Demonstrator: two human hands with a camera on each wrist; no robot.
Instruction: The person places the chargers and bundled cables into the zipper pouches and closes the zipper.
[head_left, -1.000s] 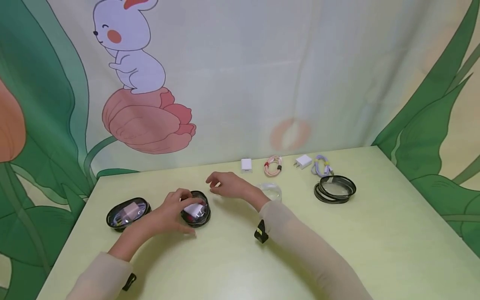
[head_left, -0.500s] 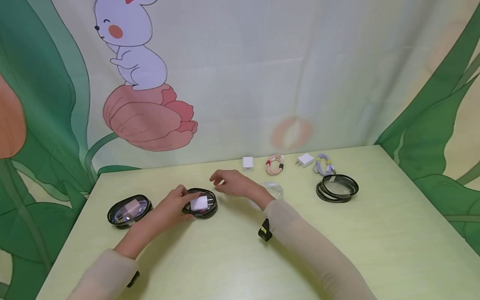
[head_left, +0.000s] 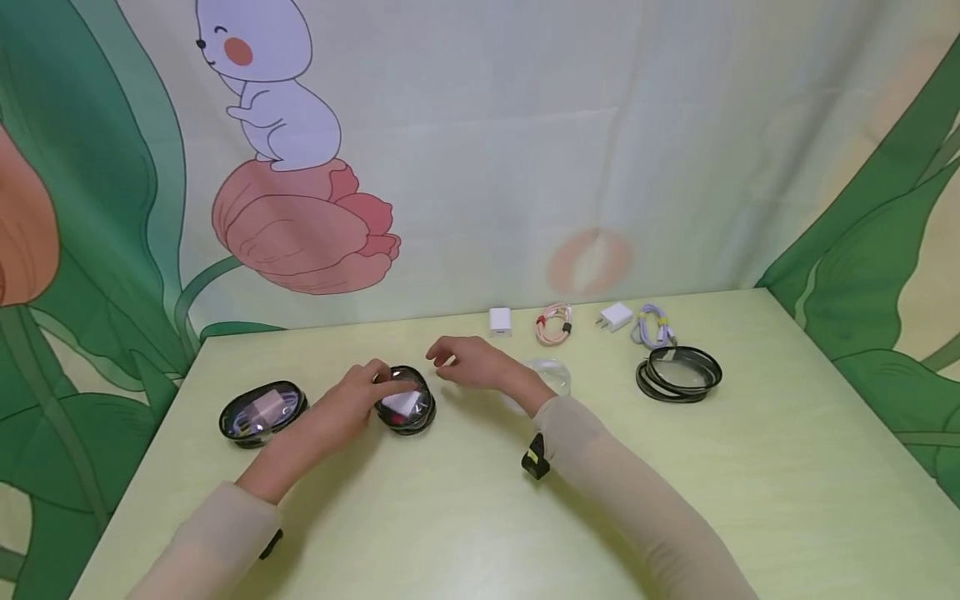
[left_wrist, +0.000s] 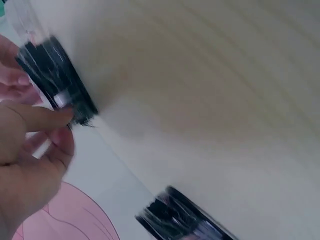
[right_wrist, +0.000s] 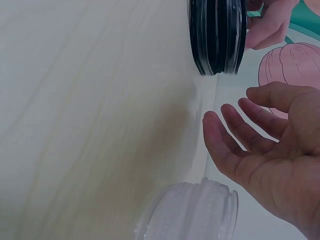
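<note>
In the head view the left hand (head_left: 350, 408) bends its fingers over the left edge of a black-rimmed case (head_left: 410, 419), which sits on the table (head_left: 480, 533) left of centre, a white charger (head_left: 402, 403) showing through its clear top; the right hand (head_left: 474, 362) is just to its right, fingers loosely bent and holding nothing. A second black case (head_left: 264, 414) lies farther left, a clear case (head_left: 556, 377) is partly hidden by the right forearm (head_left: 527, 390), and another black pouch (head_left: 678, 375) lies well to the right. In the left wrist view, thumb and fingertip pinch one end of the black-rimmed case; blur means I cannot tell how firmly. In the right wrist view the fingers are spread, half bent, apart from its ribbed wall. It will probably be light, the wall stiff but springy, the top smooth and perhaps slippery, so opposite sides of the wall look the best hold
</note>
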